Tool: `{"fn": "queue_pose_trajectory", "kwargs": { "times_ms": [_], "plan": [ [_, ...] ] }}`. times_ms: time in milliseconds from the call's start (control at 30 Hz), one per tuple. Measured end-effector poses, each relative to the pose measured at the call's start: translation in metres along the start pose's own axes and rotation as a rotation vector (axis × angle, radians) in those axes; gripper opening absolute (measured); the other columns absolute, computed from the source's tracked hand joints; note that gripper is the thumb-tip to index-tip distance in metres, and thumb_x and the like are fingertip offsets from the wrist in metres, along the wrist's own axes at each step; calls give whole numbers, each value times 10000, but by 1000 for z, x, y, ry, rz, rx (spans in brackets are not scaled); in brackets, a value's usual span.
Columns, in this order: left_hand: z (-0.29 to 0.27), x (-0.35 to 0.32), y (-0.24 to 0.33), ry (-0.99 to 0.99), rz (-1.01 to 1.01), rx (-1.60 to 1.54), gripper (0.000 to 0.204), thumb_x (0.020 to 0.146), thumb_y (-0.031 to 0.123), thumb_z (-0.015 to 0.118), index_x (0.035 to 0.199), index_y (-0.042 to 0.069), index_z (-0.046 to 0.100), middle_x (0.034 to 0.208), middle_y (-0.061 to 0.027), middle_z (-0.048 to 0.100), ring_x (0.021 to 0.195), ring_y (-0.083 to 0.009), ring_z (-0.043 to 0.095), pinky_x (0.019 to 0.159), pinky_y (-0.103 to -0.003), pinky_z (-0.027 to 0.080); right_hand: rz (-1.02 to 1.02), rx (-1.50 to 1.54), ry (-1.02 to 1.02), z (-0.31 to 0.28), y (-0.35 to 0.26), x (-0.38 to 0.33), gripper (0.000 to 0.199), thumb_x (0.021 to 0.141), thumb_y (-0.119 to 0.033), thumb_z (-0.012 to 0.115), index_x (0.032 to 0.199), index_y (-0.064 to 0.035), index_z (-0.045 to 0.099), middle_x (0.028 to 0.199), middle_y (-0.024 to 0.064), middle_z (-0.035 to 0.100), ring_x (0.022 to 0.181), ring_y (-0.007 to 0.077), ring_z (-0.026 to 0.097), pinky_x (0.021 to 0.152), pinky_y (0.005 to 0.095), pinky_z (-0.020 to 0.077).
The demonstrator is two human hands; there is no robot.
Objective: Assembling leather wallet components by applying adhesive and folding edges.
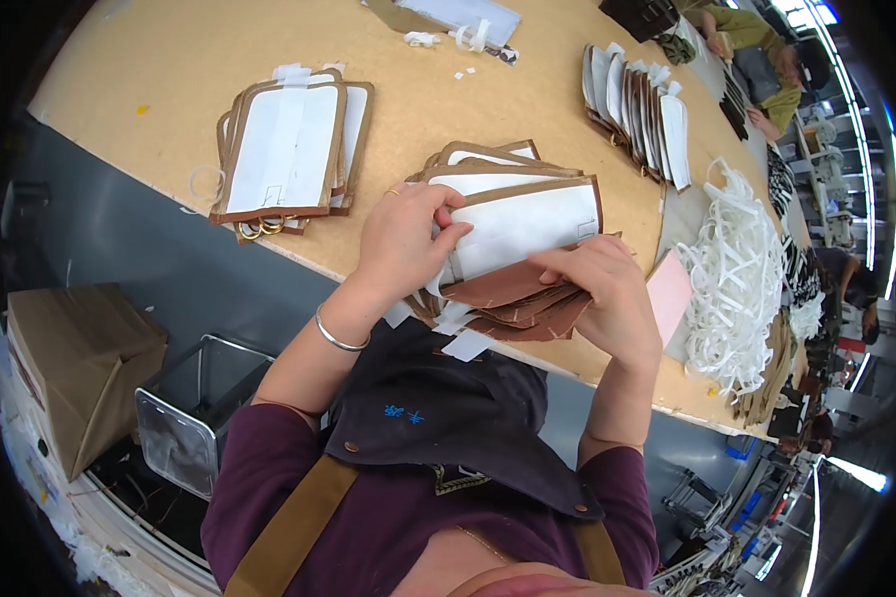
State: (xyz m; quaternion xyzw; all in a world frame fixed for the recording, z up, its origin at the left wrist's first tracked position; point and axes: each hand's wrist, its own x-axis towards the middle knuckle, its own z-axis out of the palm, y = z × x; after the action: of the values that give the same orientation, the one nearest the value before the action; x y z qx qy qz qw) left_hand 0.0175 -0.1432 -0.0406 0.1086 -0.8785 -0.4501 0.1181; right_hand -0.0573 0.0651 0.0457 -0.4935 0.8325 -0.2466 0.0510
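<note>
My left hand (405, 242) pinches the left edge of the top piece of a stack of brown leather panels with white backing (523, 224), its fingers curled over the white face. My right hand (607, 294) grips the stack's lower right corner, thumb on top of the brown layers (513, 298). The stack rests at the near edge of the tan worktable (169, 60). A silver bangle (336, 336) is on my left wrist.
A second pile of white-faced panels with metal rings (287, 149) lies left. A fanned row of panels (637, 104) sits far right, beside a heap of white strips (742, 274). A cardboard box (80, 358) and metal bin (184, 418) stand below left. Another person (757, 50) works at the far end.
</note>
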Motion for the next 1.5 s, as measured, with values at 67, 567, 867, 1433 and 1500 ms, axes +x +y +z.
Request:
{"fn": "queue_pose_trajectory", "kwargs": {
  "times_ms": [67, 567, 867, 1433, 1500],
  "plan": [
    [6, 0, 2, 20, 23, 16, 230, 713, 158, 711, 892, 51, 613, 793, -70, 570, 755, -233, 544, 663, -334, 445, -55, -43, -29, -1, 2, 1, 294, 536, -1, 691, 809, -103, 650, 764, -18, 619, 750, 196, 562, 753, 325, 424],
    [-12, -9, 19, -53, 127, -327, 229, 757, 187, 699, 935, 72, 613, 876, -67, 612, 867, -161, 553, 657, -291, 439, -27, -74, -158, -6, -1, 4, 205, 565, -31, 689, 748, -96, 623, 916, 27, 650, 918, 207, 598, 936, 415, 364],
    [-1, 9, -12, 301, 71, 134, 166, 698, 124, 700, 849, 87, 641, 861, -66, 582, 824, -259, 529, 689, -355, 436, 19, -23, -77, 0, -3, 6, 270, 565, -25, 690, 819, -105, 645, 756, -3, 637, 776, 186, 575, 873, 344, 392],
    [-12, 7, -4, 281, 197, 167, 66, 714, 132, 684, 750, 101, 639, 834, -46, 576, 829, -262, 525, 694, -358, 424, -58, -50, 13, 0, -7, 10, 238, 503, -33, 713, 722, -111, 661, 1218, 71, 524, 1135, 300, 466, 897, 411, 384],
    [-22, -2, 9, 258, 257, 103, 53, 716, 120, 679, 749, 99, 642, 837, -48, 585, 827, -265, 531, 692, -356, 431, -62, -72, 28, -1, -9, 13, 227, 508, -39, 715, 717, -107, 656, 1192, 60, 543, 1123, 285, 480, 904, 418, 375]
  ]
}}
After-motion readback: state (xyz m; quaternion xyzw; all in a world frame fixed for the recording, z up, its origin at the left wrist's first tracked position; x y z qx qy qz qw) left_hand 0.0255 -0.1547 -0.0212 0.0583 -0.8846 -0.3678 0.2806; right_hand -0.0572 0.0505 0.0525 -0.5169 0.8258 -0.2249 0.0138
